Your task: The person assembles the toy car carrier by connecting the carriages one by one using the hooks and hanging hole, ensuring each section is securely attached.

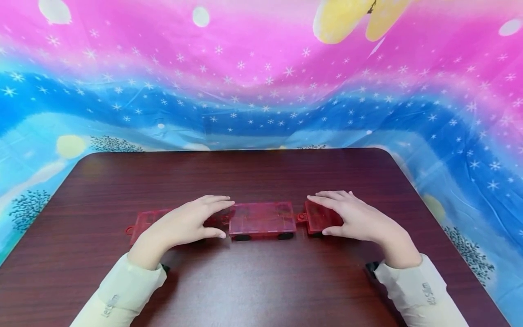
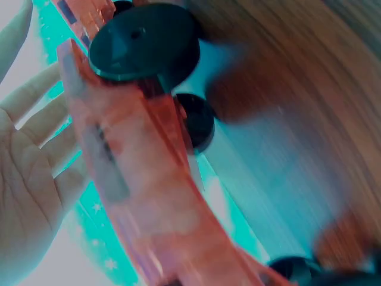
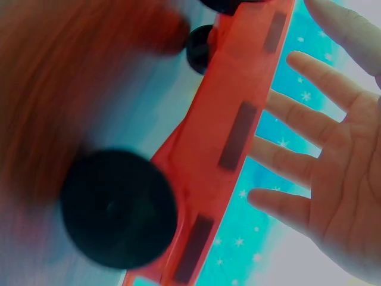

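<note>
Three translucent red toy train cars with black wheels stand in a row on the table, seen in the head view. Red couplings lie between them. The middle car (image 1: 262,220) shows fully. Above the left car (image 1: 148,221) is my left hand (image 1: 184,223), covering much of it, with fingertips and thumb apart near the middle car's left end. My right hand (image 1: 357,220) spreads over the right car (image 1: 314,215), fingers at its far side and thumb at its near side. Both wrist views show extended fingers beyond a red car side (image 2: 140,179); whether they touch it I cannot tell.
The dark brown wooden table (image 1: 261,177) has rounded far corners. A pink and blue cloth (image 1: 261,100) with snowflakes hangs behind and beside it. A small red loop (image 1: 129,230) sticks out from the left end of the row.
</note>
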### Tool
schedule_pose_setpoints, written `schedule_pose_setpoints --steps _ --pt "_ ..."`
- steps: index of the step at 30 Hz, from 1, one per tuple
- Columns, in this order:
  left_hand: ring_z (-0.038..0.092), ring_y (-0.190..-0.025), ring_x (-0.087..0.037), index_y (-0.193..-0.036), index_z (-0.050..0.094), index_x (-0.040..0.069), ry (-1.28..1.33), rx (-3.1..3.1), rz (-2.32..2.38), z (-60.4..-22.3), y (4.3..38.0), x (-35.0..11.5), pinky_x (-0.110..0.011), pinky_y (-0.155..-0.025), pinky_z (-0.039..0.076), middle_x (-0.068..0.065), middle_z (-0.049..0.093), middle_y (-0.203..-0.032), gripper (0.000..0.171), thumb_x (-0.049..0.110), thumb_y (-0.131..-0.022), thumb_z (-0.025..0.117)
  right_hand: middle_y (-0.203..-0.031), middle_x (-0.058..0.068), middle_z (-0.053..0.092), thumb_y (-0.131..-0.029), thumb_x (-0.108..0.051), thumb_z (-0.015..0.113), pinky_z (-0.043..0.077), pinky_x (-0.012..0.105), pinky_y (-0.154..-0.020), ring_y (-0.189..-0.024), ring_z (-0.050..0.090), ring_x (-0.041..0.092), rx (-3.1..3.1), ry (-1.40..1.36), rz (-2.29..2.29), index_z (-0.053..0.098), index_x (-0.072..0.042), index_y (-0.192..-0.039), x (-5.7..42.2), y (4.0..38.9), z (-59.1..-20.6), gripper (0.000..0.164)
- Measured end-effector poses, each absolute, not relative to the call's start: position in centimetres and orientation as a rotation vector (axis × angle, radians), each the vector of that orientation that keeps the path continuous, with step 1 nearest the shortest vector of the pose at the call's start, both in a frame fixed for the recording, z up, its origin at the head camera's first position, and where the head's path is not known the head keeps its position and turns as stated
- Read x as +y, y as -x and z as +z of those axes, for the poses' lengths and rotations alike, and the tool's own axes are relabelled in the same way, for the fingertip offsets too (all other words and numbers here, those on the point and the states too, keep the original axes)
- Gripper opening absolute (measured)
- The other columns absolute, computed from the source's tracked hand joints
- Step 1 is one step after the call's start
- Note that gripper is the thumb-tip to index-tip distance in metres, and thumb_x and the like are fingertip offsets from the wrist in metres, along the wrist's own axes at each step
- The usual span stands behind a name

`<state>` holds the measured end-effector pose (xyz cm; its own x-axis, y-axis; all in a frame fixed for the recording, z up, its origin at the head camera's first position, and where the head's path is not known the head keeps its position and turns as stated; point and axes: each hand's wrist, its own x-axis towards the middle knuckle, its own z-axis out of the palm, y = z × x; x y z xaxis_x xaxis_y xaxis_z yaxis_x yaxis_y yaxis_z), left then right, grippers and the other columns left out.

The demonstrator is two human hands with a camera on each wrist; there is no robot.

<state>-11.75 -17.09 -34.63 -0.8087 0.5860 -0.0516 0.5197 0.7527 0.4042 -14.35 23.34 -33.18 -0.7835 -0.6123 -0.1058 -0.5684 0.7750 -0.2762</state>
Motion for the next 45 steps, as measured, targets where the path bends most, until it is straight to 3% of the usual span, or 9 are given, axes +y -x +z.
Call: schedule_pose_setpoints --steps 13,31,39,45 --pt "0.044 -0.140 -0.034 -0.147 0.049 0.012 -0.815 2.850 0.547 -34.3 10.6 -20.2 -0.054 -0.111 0.042 -0.010 0.049 -0.151 0.071 0.036 -0.086 0.077 -0.153 0.010 0.044 -0.084 -0.031 0.080 0.022 0.073 -0.113 -0.141 0.040 0.035 2.711 1.016 -0.448 0.040 -0.024 -0.153 20.8 15.0 -33.7 0.081" --pt "0.043 -0.138 -0.039 -0.149 0.047 0.014 -0.615 2.896 0.564 -33.9 9.0 -24.9 -0.061 -0.106 0.043 -0.016 0.048 -0.150 0.081 0.051 -0.083 0.076 -0.154 0.002 0.043 -0.086 -0.034 0.078 0.021 0.063 -0.120 -0.144 0.037 0.028 2.608 1.095 -0.483 0.042 -0.026 -0.152 16.1 15.3 -33.7 0.076" --pt "0.044 -0.135 -0.041 -0.148 0.046 0.013 -0.592 2.908 0.592 -34.6 8.5 -26.3 -0.064 -0.104 0.042 -0.018 0.049 -0.148 0.086 0.056 -0.080 0.076 -0.156 0.001 0.041 -0.087 -0.038 0.077 0.044 0.046 -0.110 -0.144 0.037 0.025 2.585 1.124 -0.446 0.040 -0.030 -0.153 14.4 15.5 -33.9 0.076" --pt "0.045 -0.133 -0.042 -0.148 0.047 0.013 -0.589 2.909 0.572 -35.0 8.6 -26.5 -0.063 -0.102 0.044 -0.019 0.050 -0.147 0.087 0.048 -0.077 0.082 -0.155 0.002 0.041 -0.087 -0.037 0.077 0.045 0.044 -0.110 -0.144 0.037 0.024 2.558 1.159 -0.436 0.040 -0.028 -0.153 13.3 15.9 -34.1 0.076"
